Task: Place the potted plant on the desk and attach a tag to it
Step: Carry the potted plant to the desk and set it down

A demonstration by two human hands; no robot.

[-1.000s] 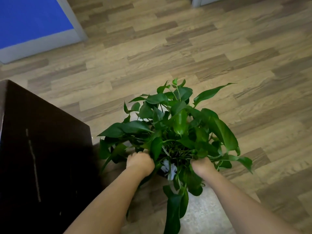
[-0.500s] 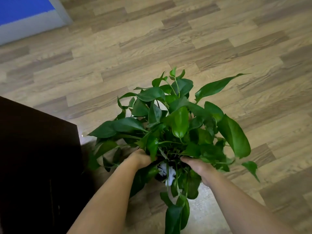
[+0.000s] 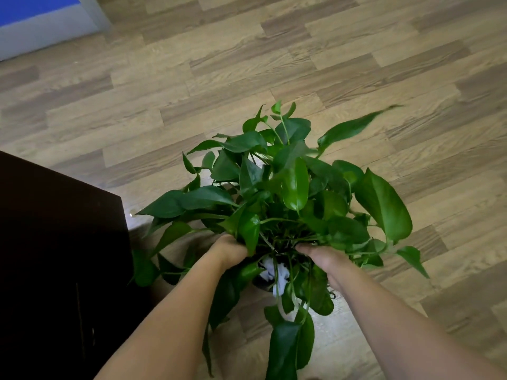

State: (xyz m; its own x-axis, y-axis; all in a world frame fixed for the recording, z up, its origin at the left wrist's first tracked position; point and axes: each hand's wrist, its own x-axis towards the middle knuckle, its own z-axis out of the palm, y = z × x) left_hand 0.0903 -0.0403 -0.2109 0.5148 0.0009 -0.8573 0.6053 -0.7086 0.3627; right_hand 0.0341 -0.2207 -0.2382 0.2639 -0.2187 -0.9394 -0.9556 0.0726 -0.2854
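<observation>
A potted plant [image 3: 288, 193] with broad glossy green leaves fills the middle of the view, above the wooden floor. Its pot is almost fully hidden under the foliage; only a dark rim with something white [image 3: 274, 272] shows between my wrists. My left hand [image 3: 229, 249] grips the pot's left side, fingers buried in leaves. My right hand [image 3: 323, 256] holds the right side the same way. No tag is in view.
A dark brown piece of furniture [image 3: 60, 256] stands at the left, its corner close to the plant's leftmost leaves. Wood-pattern floor [image 3: 247, 64] spreads all around. A grey frame with a blue panel [image 3: 41, 20] sits at the top left.
The plant has risen closer to the camera with both hands on its pot, leaves swaying. The view has tilted down, so the blue panel has shrunk toward the top left corner.
</observation>
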